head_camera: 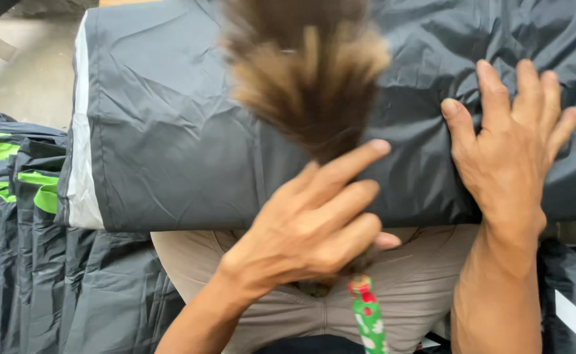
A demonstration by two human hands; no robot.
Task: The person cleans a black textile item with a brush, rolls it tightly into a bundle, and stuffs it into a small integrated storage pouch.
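A brush with a tuft of brown bristles runs up the middle of the frame, its long axis close to vertical — bristles at the top centre, spread and blurred over the cloth, and a green, red and white patterned handle poking out at the bottom centre. The left hand is clamped round the brush where bristles meet handle, fingers curled over it and pointing toward the upper right, so the bristle end lies straight above the hand and the handle end just below it. The bristles rest on or just over a folded black fabric bundle with a pale grey band along its left edge, which lies across the person's lap and fills the upper half of the frame. The right hand lies flat on that bundle at the right of the frame — fingers spread apart, palm down, gripping nothing, beside the brush but not touching it. Beneath the bundle show beige trousers. At the left edge lies a heap of more black fabric with bright green strips, and a bare concrete floor shows in the upper left corner.
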